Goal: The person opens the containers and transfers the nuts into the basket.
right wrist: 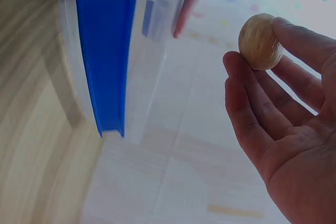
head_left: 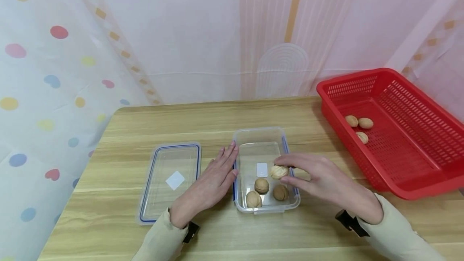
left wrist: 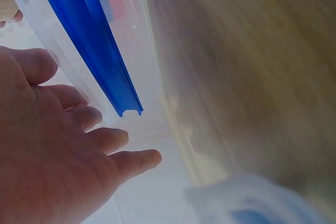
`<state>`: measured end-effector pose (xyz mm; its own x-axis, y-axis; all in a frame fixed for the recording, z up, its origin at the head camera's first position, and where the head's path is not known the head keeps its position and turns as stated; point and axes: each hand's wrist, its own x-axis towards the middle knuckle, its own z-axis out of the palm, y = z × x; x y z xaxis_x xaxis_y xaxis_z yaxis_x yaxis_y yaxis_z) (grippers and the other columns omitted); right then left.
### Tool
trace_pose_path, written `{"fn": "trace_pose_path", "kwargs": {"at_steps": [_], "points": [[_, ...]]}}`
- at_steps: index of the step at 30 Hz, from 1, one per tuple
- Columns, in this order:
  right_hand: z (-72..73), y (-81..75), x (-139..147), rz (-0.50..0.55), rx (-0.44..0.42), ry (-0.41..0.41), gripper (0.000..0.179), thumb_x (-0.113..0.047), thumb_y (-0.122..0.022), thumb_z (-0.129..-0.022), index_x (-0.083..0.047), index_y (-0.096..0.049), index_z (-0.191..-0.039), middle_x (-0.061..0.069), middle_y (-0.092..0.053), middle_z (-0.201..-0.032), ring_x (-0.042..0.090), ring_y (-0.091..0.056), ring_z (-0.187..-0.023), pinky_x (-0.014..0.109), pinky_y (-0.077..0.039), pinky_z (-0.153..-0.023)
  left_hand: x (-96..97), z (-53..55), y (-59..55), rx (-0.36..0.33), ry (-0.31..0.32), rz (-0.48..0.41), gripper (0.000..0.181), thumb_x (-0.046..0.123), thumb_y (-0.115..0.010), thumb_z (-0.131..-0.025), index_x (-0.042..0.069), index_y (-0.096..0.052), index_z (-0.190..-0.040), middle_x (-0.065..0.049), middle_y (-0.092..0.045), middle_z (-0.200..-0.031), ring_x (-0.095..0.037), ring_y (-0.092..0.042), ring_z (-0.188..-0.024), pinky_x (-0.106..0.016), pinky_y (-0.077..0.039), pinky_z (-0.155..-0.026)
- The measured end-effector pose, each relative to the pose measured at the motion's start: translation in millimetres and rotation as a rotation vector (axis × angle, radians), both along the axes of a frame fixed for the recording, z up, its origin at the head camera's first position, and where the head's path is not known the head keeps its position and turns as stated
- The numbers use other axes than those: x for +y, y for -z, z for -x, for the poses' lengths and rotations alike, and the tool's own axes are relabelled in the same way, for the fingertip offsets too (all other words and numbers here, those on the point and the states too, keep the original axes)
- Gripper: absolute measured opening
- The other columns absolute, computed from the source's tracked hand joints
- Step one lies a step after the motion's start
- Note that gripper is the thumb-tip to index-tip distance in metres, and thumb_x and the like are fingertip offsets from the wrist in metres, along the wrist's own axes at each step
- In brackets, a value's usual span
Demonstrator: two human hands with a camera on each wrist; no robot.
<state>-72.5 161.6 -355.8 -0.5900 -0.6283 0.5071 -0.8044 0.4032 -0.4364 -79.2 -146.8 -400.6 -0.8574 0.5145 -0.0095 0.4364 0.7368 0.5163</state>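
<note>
My right hand pinches a walnut between thumb and fingers over the clear plastic container. The right wrist view shows the same walnut at the fingertips, above the container's blue side clip. Three more walnuts lie in the near part of the container: one in the middle, one at the left and a darker one. My left hand rests with extended fingers against the container's left rim. In the left wrist view its fingers lie beside the other blue clip.
A clear lid with a blue seal lies flat on the wooden table, left of the container. At the right stands a red plastic basket holding three walnuts. A patterned cloth hangs behind the table.
</note>
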Motion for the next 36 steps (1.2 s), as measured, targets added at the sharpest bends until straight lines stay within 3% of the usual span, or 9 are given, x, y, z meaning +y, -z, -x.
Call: {"fn": "trace_pose_path", "kwargs": {"at_steps": [6, 13, 16, 21, 26, 31, 36], "points": [[-4.5, -11.6, 15, 0.037, 0.002, 0.027, 0.033, -0.031, -0.073, -0.098, -0.011, -0.073, -0.125, -0.002, -0.075, -0.117, 0.014, -0.073, -0.102, 0.012, -0.048, -0.097, -1.2, -1.0, -0.1, 0.000, -0.001, -0.005, 0.061, 0.029, -0.037, -0.114, 0.005, -0.015, -0.165, -0.007, -0.003, -0.172, -0.040, -0.010, -0.157, -0.066, -0.019, -0.121], [-7.7, -22.8, 36, 0.049, 0.021, 0.085, 0.042, -0.045, -0.066, -0.099, -0.013, -0.073, -0.125, -0.002, -0.075, -0.117, 0.012, -0.073, -0.101, 0.012, -0.050, -0.095, -0.8, -0.5, -0.5, -0.008, 0.000, 0.004, 0.061, 0.030, -0.037, -0.114, 0.006, -0.014, -0.165, -0.006, -0.002, -0.172, -0.040, -0.010, -0.157, -0.065, -0.018, -0.121], [-9.5, -27.9, 46, 0.026, 0.019, 0.133, 0.038, -0.033, -0.079, -0.093, -0.015, -0.074, -0.126, -0.004, -0.075, -0.118, 0.010, -0.072, -0.102, 0.010, -0.049, -0.094, -0.9, -0.6, -0.5, -0.011, -0.002, 0.001, 0.061, 0.030, -0.037, -0.114, 0.006, -0.014, -0.165, -0.005, -0.001, -0.172, -0.039, -0.010, -0.157, -0.064, -0.018, -0.121], [-13.4, -37.7, 64, -0.051, 0.016, 0.234, 0.054, -0.007, -0.092, -0.074, -0.018, -0.075, -0.124, -0.011, -0.074, -0.117, 0.002, -0.069, -0.100, 0.007, -0.049, -0.089, -0.6, -0.6, -1.0, -0.015, -0.001, -0.003, 0.061, 0.030, -0.037, -0.114, 0.005, -0.014, -0.165, -0.006, -0.001, -0.172, -0.039, -0.009, -0.157, -0.064, -0.018, -0.122], [-14.8, -44.8, 82, -0.091, 0.030, 0.317, 0.064, -0.002, -0.096, -0.064, -0.023, -0.076, -0.122, -0.014, -0.074, -0.110, -0.002, -0.062, -0.090, 0.005, -0.049, -0.081, 0.0, -0.5, -1.8, -0.016, 0.000, -0.002, 0.061, 0.030, -0.037, -0.114, 0.006, -0.013, -0.165, -0.006, -0.001, -0.172, -0.038, -0.009, -0.157, -0.063, -0.018, -0.122], [-11.7, -46.9, 103, -0.105, 0.054, 0.384, 0.068, -0.001, -0.096, -0.061, -0.024, -0.077, -0.122, -0.010, -0.075, -0.113, -0.010, -0.058, -0.101, 0.002, -0.045, -0.086, 0.4, -0.6, -1.5, -0.019, -0.004, 0.000, 0.061, 0.030, -0.037, -0.114, 0.006, -0.014, -0.165, -0.005, -0.001, -0.172, -0.039, -0.009, -0.157, -0.063, -0.018, -0.122], [-6.4, -47.5, 123, -0.058, 0.057, 0.380, 0.060, 0.001, -0.095, -0.063, -0.014, -0.078, -0.119, -0.024, -0.068, -0.122, -0.018, -0.059, -0.102, 0.001, -0.042, -0.090, -0.1, -1.1, -0.6, -0.021, -0.008, 0.001, 0.061, 0.030, -0.037, -0.114, 0.006, -0.014, -0.165, -0.005, -0.001, -0.172, -0.038, -0.009, -0.157, -0.062, -0.017, -0.123]]}}
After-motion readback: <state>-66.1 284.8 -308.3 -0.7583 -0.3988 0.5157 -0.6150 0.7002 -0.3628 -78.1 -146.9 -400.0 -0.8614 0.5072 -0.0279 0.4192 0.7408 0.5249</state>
